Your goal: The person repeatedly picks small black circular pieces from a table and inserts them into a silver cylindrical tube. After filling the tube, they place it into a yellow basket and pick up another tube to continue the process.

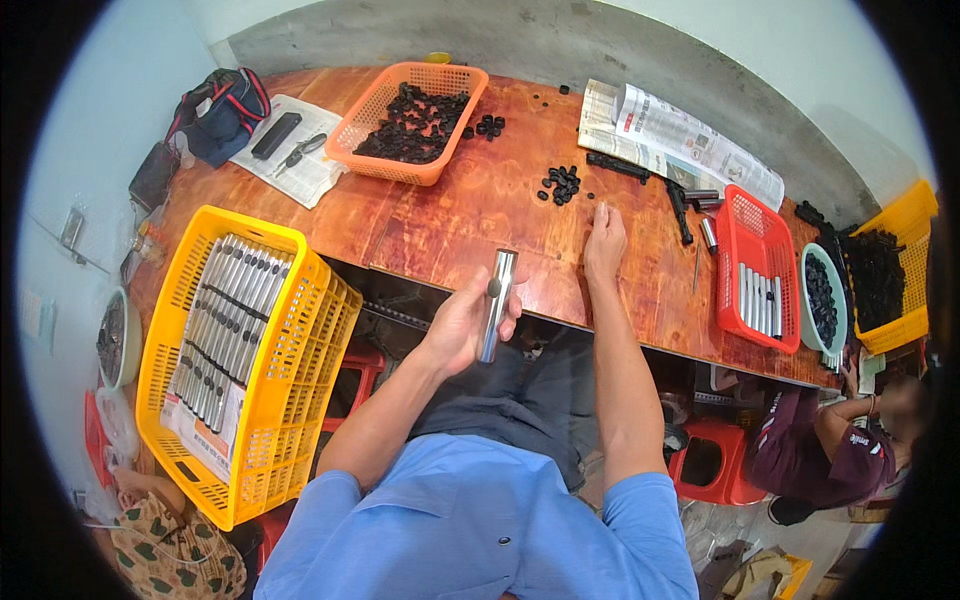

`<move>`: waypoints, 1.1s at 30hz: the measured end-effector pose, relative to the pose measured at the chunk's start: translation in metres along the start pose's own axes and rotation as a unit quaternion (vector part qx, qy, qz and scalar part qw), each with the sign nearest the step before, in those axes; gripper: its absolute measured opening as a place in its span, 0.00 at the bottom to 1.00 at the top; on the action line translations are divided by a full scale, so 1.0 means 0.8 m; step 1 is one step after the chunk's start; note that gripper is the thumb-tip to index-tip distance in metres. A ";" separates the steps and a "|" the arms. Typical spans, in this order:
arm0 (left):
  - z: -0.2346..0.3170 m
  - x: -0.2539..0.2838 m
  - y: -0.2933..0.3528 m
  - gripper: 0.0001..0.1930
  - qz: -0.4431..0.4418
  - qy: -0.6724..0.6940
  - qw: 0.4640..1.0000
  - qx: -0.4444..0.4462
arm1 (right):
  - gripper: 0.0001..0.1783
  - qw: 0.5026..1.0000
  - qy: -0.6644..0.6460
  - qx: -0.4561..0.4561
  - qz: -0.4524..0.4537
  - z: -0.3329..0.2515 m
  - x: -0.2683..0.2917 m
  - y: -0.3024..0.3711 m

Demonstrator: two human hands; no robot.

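Note:
My left hand is wrapped round a shiny metal tube, held upright above the table's front edge. A dark oval plug sits on the tube's side beside my thumb. Farther right, my right hand rests low over the wooden table, fingers stretched forward, holding nothing that I can see. A single small black piece lies by its fingertips. Just left of that is a loose pile of black caps.
A yellow crate of finished-looking tubes stands at left. An orange basket of black parts sits at the back. At right are black tools, a red basket with tubes, a bowl and a yellow basket. People sit either side.

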State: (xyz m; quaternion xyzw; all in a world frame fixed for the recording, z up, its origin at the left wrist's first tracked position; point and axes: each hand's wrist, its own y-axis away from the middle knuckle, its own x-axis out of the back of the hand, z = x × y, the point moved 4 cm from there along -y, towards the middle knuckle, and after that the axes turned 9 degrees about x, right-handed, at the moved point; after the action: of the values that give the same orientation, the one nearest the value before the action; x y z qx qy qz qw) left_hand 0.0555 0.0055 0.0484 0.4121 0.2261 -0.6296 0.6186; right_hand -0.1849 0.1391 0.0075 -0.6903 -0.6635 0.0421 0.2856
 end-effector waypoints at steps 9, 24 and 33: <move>0.005 0.024 0.020 0.24 0.091 -0.057 0.993 -0.046 | 0.21 0.999 0.021 0.024 0.011 0.003 0.003 -0.004; 0.030 0.042 -0.047 0.27 0.011 0.103 0.995 -0.005 | 0.16 0.999 -0.013 -0.006 -0.045 0.020 -0.003 -0.002; 0.044 0.057 -0.078 0.25 -0.068 0.140 0.987 0.028 | 0.13 0.998 -0.033 -0.013 -0.048 0.014 0.001 0.004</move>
State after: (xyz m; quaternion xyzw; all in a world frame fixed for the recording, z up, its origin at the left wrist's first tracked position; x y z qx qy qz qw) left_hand -0.0082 -0.0415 0.0178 0.4969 0.3201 -0.6125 0.5248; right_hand -0.1869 0.1435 -0.0033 -0.6597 -0.7052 0.0429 0.2561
